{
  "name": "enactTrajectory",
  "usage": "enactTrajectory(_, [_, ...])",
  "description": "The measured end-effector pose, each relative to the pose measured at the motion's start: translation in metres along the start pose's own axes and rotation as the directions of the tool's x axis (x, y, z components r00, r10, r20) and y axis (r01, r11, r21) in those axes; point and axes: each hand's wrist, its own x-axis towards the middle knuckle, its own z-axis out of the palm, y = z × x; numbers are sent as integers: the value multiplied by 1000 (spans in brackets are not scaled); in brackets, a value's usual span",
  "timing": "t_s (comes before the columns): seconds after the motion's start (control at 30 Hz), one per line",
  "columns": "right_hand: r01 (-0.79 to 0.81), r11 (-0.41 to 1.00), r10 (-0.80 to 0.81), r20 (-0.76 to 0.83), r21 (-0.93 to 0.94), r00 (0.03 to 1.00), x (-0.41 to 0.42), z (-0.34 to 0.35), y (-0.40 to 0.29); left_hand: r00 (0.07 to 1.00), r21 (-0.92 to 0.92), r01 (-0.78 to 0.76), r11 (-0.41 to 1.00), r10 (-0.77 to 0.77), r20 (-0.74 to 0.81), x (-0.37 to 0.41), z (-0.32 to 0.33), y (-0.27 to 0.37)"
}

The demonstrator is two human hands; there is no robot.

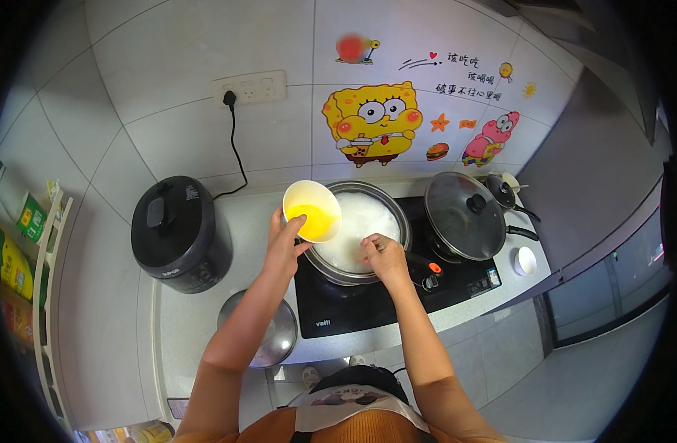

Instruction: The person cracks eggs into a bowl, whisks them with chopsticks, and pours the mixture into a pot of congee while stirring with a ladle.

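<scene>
My left hand [285, 238] grips a white bowl [331, 207] with yellow liquid, likely beaten egg, in it; the thumb reaches over the rim. The bowl is held tilted above the left edge of a steel pot [403, 213] on the black cooktop. White, frothy or steaming contents [363, 213] fill the pot. Above the pot's right part is my right hand [384, 256], its fingers curled together; whether something thin is between them cannot be told. The pot's black handle [418, 266], with an orange button, points to the right beneath my right wrist.
A black electric pressure cooker [177, 238] stands at left. A metal lid [277, 338] lies under my left forearm. On the right are a glass-lidded pan [464, 213], a small lidded pot [502, 192] and a small white bowl [525, 261]. A shelf rack [46, 288] holds packets at far left.
</scene>
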Motion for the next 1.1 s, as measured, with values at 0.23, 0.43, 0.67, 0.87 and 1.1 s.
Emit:
enactTrajectory(0.23, [38, 985, -17, -124, 169, 992, -33, -17, -17, 996, -57, 16, 998, -11, 84, 11, 0, -4])
enactTrajectory(0.43, [285, 949, -243, -265, 133, 933, -103, -56, -13, 994, -88, 47, 995, -37, 107, 15, -2, -7])
enactTrajectory(0.67, [114, 832, 88, -332, 543, 939, -135, -69, 13, 995, -93, 72, 993, -65, 82, 6, 7, -5])
enactTrajectory(0.87, [74, 852, 56, -231, 518, 971, -138, -79, 14, 992, -97, 82, 992, -71, 104, 6, 8, -8])
enactTrajectory(1.1, [484, 857, -360, -466, 179, 809, -147, -130, -28, 991, -123, 94, 988, -81, 104, 8, 0, -14])
